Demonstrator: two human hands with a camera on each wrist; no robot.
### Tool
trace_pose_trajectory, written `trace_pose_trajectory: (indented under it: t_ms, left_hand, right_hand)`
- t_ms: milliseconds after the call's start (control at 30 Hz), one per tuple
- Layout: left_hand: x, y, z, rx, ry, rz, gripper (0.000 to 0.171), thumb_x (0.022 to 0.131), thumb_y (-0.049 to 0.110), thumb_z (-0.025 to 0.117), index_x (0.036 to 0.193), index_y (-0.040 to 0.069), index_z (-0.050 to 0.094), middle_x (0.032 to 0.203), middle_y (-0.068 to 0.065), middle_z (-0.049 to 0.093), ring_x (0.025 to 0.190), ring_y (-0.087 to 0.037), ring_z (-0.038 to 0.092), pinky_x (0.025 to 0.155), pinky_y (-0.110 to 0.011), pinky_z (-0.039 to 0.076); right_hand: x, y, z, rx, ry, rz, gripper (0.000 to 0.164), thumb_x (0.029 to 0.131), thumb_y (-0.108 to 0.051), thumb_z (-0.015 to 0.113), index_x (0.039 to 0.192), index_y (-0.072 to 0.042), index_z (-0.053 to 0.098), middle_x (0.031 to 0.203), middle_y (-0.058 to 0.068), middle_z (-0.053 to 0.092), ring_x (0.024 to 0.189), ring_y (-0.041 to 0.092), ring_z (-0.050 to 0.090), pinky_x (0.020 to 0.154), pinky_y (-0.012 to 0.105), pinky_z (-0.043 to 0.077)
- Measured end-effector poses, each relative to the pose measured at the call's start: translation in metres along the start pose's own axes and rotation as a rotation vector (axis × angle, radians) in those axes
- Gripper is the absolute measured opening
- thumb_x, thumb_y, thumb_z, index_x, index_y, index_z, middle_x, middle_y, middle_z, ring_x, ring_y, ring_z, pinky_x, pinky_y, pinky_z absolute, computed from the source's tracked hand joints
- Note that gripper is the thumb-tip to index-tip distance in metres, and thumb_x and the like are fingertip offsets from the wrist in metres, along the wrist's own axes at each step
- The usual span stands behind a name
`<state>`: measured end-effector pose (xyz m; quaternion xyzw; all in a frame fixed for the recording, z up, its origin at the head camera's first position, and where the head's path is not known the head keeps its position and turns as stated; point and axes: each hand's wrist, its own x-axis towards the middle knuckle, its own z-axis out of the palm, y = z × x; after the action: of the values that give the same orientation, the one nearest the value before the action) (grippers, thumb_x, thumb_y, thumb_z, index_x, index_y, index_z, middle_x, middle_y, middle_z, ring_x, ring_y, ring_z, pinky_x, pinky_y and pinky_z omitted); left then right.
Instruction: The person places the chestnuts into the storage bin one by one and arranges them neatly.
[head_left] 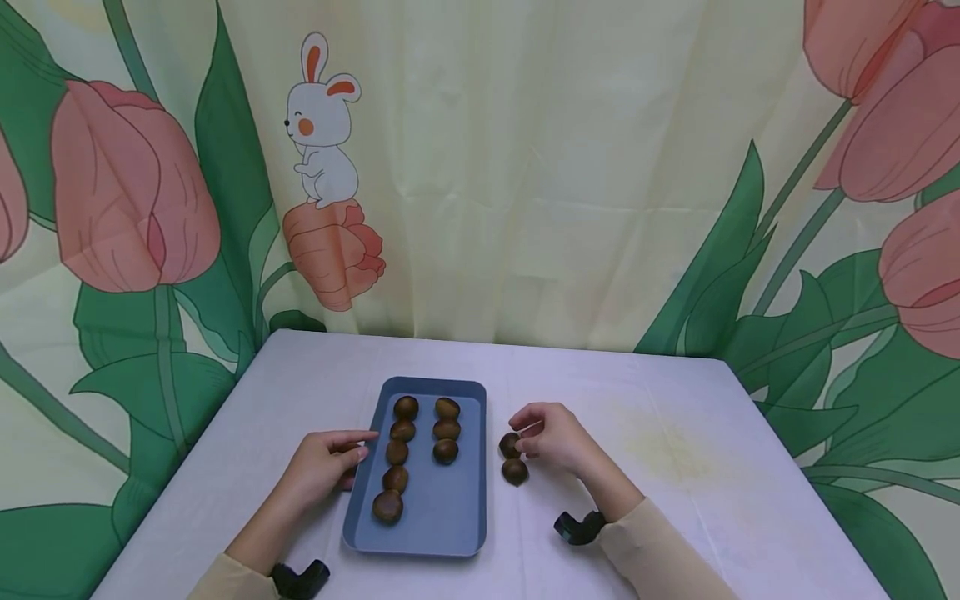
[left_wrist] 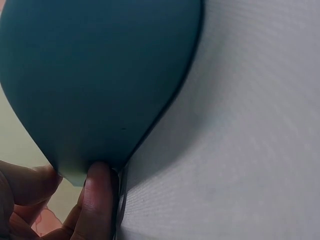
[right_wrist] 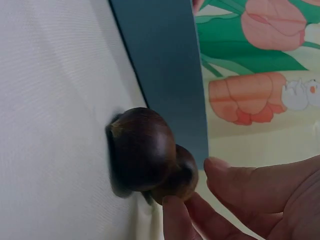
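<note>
A blue-grey tray lies on the table, bearing a long left row of several chestnuts and a shorter right row of three. My left hand holds the tray's left edge; in the left wrist view its fingers meet the rim from both sides. Right of the tray, two chestnuts lie on the cloth, a nearer one and a farther one. At the farther chestnut is my right hand. One digit touches it, while another stands slightly apart.
A white cloth covers the table, with a faint yellowish stain to the right. Behind it hangs a curtain printed with tulips and a rabbit. Dark wrist cameras sit by both sleeves.
</note>
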<state>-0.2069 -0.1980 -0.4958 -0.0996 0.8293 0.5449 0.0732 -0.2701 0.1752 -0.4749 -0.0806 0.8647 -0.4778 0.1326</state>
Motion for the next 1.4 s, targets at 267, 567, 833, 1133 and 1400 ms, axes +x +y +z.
trace_pose_trajectory:
  t_ms: [267, 567, 833, 1133, 1400]
  left_hand:
    - [-0.0003, -0.0012, 0.0, -0.032, -0.002, 0.002, 0.03, 0.103, 0.006, 0.07, 0.132, 0.01, 0.078, 0.126, -0.019, 0.076, 0.084, -0.016, 0.074, 0.066, -0.032, 0.065]
    - [-0.0023, 0.0016, 0.0002, -0.04, -0.007, 0.001, 0.031, 0.103, 0.006, 0.07, 0.133, 0.008, 0.077, 0.126, -0.021, 0.076, 0.083, -0.017, 0.075, 0.066, -0.032, 0.065]
    - [-0.001, 0.0006, 0.0001, -0.018, -0.006, -0.001, 0.03, 0.103, 0.006, 0.069, 0.132, 0.009, 0.078, 0.129, -0.021, 0.075, 0.082, -0.016, 0.074, 0.067, -0.031, 0.064]
    - [-0.0014, 0.0, -0.0007, -0.015, -0.008, -0.003, 0.03, 0.103, 0.007, 0.069, 0.132, 0.009, 0.078, 0.129, -0.021, 0.075, 0.084, -0.016, 0.074, 0.067, -0.032, 0.064]
    - [-0.0009, -0.0002, -0.0001, -0.018, -0.002, -0.004, 0.03, 0.103, 0.008, 0.07, 0.132, 0.01, 0.078, 0.131, -0.022, 0.074, 0.084, -0.015, 0.075, 0.066, -0.032, 0.065]
  right_hand:
    - [0.0042, 0.0027, 0.0087, -0.062, 0.015, -0.003, 0.021, 0.089, -0.004, 0.084, 0.109, -0.005, 0.078, 0.099, 0.008, 0.08, 0.081, 0.017, 0.071, 0.07, 0.03, 0.06]
    - [0.0012, 0.0025, 0.0059, -0.159, 0.035, 0.003, 0.023, 0.085, 0.0, 0.086, 0.104, -0.011, 0.079, 0.096, 0.002, 0.076, 0.087, 0.017, 0.067, 0.075, 0.031, 0.056]
    - [-0.0027, 0.0046, 0.0041, -0.163, 0.017, -0.002, 0.022, 0.084, -0.001, 0.087, 0.101, -0.012, 0.078, 0.093, 0.002, 0.073, 0.086, 0.016, 0.065, 0.076, 0.031, 0.054]
    - [-0.0029, 0.0078, 0.0052, -0.16, 0.024, -0.007, 0.02, 0.084, -0.003, 0.087, 0.099, -0.014, 0.079, 0.092, 0.001, 0.074, 0.085, 0.016, 0.067, 0.076, 0.03, 0.054]
    - [-0.0043, 0.0071, 0.0044, -0.159, 0.062, -0.023, 0.022, 0.082, -0.002, 0.088, 0.097, -0.014, 0.078, 0.091, 0.002, 0.073, 0.084, 0.017, 0.065, 0.075, 0.031, 0.054]
